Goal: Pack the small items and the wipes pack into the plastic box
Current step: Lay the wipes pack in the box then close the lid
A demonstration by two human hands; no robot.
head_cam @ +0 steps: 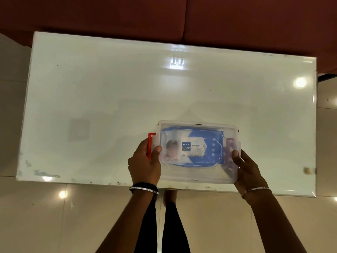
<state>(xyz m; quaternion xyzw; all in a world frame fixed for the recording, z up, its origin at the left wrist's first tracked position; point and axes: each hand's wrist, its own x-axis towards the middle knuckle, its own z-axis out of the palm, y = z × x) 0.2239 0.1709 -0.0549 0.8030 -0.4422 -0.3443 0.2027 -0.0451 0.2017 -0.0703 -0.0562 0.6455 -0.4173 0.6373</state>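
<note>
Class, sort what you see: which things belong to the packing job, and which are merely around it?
Job: plastic box, wipes pack inside, red clips, left hand, right hand.
Around: white table, bracelets, tiled floor.

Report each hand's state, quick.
Left hand: closed on the plastic box at its red clip.
Right hand: gripping the box's right end.

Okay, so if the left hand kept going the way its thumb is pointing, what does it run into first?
The left hand already presses the plastic box at its red latch; pushing on, the thumb would slide further across the clear lid, over the wipes pack.
</note>
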